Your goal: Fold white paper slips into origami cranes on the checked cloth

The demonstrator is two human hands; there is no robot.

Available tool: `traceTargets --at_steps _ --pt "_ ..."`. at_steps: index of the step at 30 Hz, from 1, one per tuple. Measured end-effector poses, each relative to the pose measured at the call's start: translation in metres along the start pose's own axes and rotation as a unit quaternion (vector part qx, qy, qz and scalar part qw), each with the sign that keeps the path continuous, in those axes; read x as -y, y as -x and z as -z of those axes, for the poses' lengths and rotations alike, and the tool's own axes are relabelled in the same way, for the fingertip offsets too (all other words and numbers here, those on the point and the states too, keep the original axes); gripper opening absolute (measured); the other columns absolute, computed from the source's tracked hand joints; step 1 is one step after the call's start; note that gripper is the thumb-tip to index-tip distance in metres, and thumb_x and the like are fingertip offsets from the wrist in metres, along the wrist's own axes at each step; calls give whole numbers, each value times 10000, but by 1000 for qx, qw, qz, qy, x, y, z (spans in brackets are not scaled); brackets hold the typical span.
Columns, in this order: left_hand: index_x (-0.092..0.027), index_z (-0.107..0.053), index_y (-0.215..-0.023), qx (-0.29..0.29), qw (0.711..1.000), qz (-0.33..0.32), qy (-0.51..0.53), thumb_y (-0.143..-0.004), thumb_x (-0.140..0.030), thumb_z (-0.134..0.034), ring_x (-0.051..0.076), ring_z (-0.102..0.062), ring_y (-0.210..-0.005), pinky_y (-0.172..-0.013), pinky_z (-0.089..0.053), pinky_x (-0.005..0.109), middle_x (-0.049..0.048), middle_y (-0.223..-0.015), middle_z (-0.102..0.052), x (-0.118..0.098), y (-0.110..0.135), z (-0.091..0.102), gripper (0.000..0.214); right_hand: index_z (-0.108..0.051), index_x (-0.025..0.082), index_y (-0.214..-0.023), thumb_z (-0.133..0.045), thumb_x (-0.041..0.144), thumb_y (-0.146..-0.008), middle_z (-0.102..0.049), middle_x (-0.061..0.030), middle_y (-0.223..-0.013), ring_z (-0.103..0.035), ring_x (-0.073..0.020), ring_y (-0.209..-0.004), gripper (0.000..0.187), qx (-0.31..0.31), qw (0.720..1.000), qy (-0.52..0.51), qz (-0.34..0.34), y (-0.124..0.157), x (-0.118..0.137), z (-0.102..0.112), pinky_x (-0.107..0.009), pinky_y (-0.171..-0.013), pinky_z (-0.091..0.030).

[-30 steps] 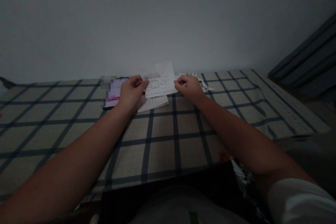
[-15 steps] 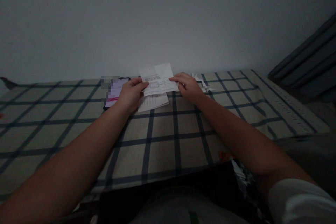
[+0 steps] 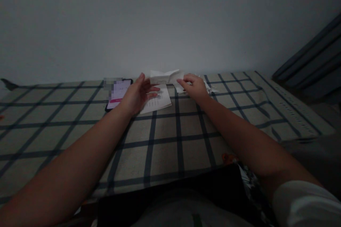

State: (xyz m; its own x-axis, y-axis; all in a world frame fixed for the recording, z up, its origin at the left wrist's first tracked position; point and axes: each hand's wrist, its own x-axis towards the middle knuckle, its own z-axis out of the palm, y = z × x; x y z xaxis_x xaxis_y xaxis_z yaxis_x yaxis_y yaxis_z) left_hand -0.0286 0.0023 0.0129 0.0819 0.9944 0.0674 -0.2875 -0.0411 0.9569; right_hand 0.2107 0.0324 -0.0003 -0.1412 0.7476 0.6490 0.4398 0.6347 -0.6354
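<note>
Sheet [image 3: 172,77] hangs between the two hands, raised just above the checked cloth [image 3: 165,127] near the cloth's far edge, its longer side running roughly left to right. The right hand [image 3: 196,88] is the nearer one: its thumb and forefinger pinch the sheet's right end. The left hand [image 3: 135,95] is just beside the opposite end, fingers loosely spread and gripping nothing; they reach over a printed paper [image 3: 157,103], though whether they touch it I cannot tell. The sheet looks thin, white and creased, bent near its middle so the halves tilt differently; any print on it is too dim to read. A phone [image 3: 120,93] lies beyond the left hand, white scraps [image 3: 212,89] behind the right.
</note>
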Motion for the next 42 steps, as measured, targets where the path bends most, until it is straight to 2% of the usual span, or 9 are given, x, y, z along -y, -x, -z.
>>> traceTargets --at_steps 4,12,15,18,20,22,28,34,42 --pt "-163 -764 -1041 30 995 -37 -93 -701 -444 -883 195 -717 -912 -733 -589 277 134 -1205 -751 3 7 -5 457 -564 202 -633 -672 391 -901 -571 -4 -670 -553 -162 -707 345 -7 999 2 -32 0 1 1 -322 -728 -441" --pt "-139 -794 -845 -33 989 -44 -139 -681 -481 -880 125 -607 -607 -616 -511 252 72 -773 -748 14 -6 7 390 -593 197 -659 -694 359 -872 -638 -30 -750 -580 -171 -775 286 16 1000 4 -8 1 5 -2 -346 -799 -493" --pt "-147 -787 -828 -42 985 -55 -159 -705 -474 -859 118 -567 -572 -586 -473 248 50 -714 -718 14 -7 9 357 -673 194 -897 -718 412 -840 -654 -26 -815 -596 -164 -768 229 18 996 -75 -54 1 -2 -6 -330 -743 -534" --pt "-156 -774 -791 -52 984 -72 -156 -742 -424 -831 117 -566 -585 -599 -466 241 41 -706 -710 12 -5 7 278 -553 235 -1319 -739 466 -819 -685 -22 -922 -622 -151 -731 581 26 978 -175 -113 0 -8 -11 -282 -623 -546" --pt "-160 -758 -750 -51 985 -83 -139 -748 -407 -832 117 -576 -608 -620 -474 239 48 -731 -720 11 -3 5 258 -460 252 -1421 -732 487 -830 -703 -36 -975 -648 -153 -738 692 43 969 -196 -140 0 -8 -12 -269 -589 -550" --pt "-161 -753 -740 -44 987 -86 -128 -745 -412 -841 120 -579 -616 -625 -476 240 49 -729 -716 9 -1 4 267 -504 232 -1374 -730 502 -839 -716 -60 -1005 -674 -162 -766 640 71 964 -201 -161 0 -5 -12 -271 -586 -560" --pt "-151 -752 -751 -37 987 -77 -132 -721 -430 -862 127 -587 -604 -626 -477 256 52 -718 -712 8 2 0 301 -646 180 -824 -767 539 -809 -725 -61 -840 -688 -152 -762 379 97 947 -234 -197 2 7 -8 -236 -577 -548" --pt "-156 -785 -885 -32 984 -81 -156 -648 -412 -915 150 -620 -651 -632 -496 271 46 -795 -742 9 5 -3 372 -621 187 -750 -770 553 -796 -705 -34 -741 -598 -120 -607 398 97 959 -206 -171 3 7 -6 -263 -572 -513" --pt "-170 -767 -884 4 984 -82 -156 -632 -360 -923 149 -634 -635 -614 -513 262 31 -767 -735 7 7 -4 352 -611 181 -721 -740 551 -807 -673 -27 -717 -608 -143 -693 401 134 970 -173 -105 6 8 -6 -270 -632 -470"
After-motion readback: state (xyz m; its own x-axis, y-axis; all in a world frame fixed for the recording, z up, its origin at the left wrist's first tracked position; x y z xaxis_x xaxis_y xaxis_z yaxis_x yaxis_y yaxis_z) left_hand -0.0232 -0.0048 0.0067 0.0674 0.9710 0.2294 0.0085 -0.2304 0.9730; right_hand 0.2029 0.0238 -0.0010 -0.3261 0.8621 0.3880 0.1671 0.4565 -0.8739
